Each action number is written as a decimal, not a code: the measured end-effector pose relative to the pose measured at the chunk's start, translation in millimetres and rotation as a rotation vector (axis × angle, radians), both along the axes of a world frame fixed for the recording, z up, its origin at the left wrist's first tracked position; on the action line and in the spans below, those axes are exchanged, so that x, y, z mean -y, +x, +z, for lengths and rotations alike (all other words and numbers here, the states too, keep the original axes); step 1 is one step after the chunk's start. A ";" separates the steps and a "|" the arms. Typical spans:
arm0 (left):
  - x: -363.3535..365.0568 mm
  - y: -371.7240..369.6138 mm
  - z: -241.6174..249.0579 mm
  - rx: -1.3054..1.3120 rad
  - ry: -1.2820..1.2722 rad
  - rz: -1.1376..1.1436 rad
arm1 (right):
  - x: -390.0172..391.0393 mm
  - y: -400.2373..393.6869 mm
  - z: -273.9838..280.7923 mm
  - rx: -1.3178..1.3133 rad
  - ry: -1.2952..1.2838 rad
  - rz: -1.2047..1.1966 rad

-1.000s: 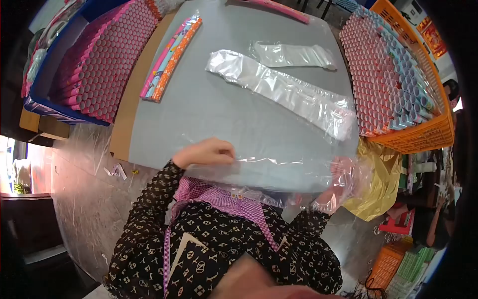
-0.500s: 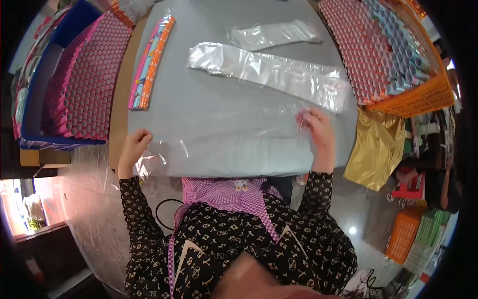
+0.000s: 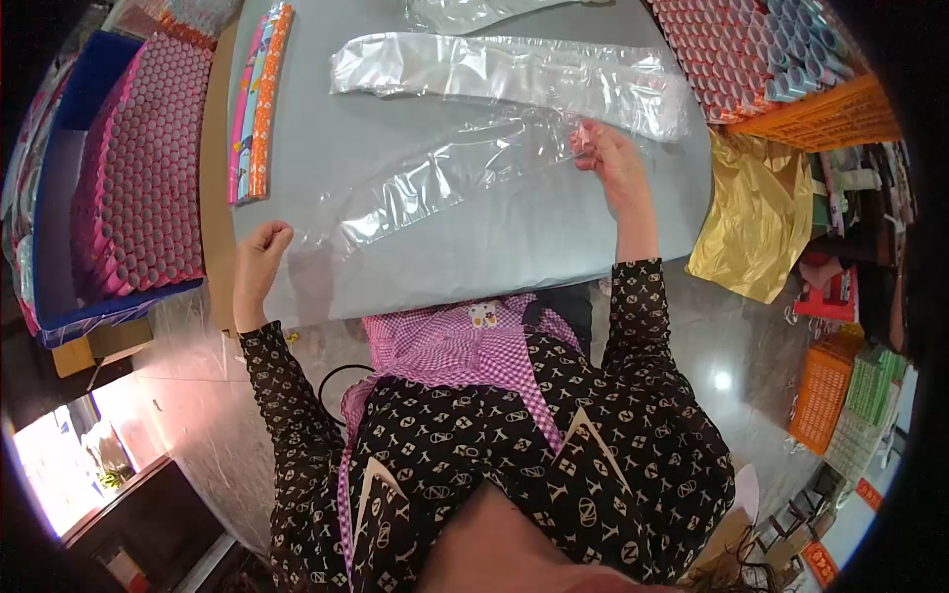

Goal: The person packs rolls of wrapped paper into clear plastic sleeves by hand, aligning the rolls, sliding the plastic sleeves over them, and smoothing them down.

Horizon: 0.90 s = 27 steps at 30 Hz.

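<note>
A clear plastic sleeve (image 3: 415, 188) stretches slantwise between my two hands over the grey table. My right hand (image 3: 615, 168) pinches its upper right end, where a little pink shows at the fingertips. At the lower left, my left hand (image 3: 261, 262) is closed, thumb against fingers, at the sleeve's faint, see-through other end. Beyond the sleeve lies a stack of shiny clear sleeves (image 3: 504, 79), close to my right fingers. Three patterned rolls (image 3: 259, 109), pink, light blue and orange, lie side by side at the table's left.
A blue crate (image 3: 54, 217) of upright pink rolls (image 3: 158, 168) stands left. An orange crate (image 3: 830, 119) with red and blue rolls is at right, above gold sheeting (image 3: 756, 217). More clear plastic (image 3: 484, 12) lies at the far edge of the grey table (image 3: 474, 252).
My right hand has moved away from me, raising the clear sleeve into plainer view. My left hand stays closed, slightly farther up and left. The camera view has tilted down.
</note>
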<state>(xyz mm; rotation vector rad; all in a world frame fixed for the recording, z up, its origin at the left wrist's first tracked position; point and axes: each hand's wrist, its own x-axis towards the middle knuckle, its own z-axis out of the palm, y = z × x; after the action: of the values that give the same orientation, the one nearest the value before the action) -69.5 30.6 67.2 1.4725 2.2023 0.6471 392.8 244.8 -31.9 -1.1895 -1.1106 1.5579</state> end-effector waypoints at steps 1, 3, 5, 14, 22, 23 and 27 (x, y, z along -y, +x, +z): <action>-0.6 0.7 0.4 0.045 0.043 -0.013 | -3.2 0.4 -2.0 0.015 0.010 -0.002; -0.8 -11.6 -12.5 0.064 0.042 -0.012 | -12.3 -4.6 1.7 0.089 -0.005 -0.016; -0.8 -18.2 -18.1 0.082 0.042 -0.012 | -15.6 -11.3 11.8 0.161 -0.017 -0.031; -1.4 -17.7 -3.1 0.025 0.009 0.039 | -25.0 -30.9 16.3 0.497 0.143 0.030; -23.5 -30.6 -13.7 -0.114 0.278 0.062 | -40.2 -39.7 30.2 0.531 0.270 -0.046; -29.2 -32.2 -19.0 -0.173 0.321 0.045 | -47.8 -40.2 32.4 0.585 0.291 -0.061; -34.9 -22.7 -25.6 -0.560 0.327 0.013 | -79.3 -47.4 37.2 0.638 0.368 -0.071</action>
<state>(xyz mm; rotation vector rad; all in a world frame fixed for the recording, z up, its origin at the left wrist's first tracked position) -92.2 65.5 41.6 2.0035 2.6081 0.6850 345.4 324.1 5.3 -1.4813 -1.6553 0.8687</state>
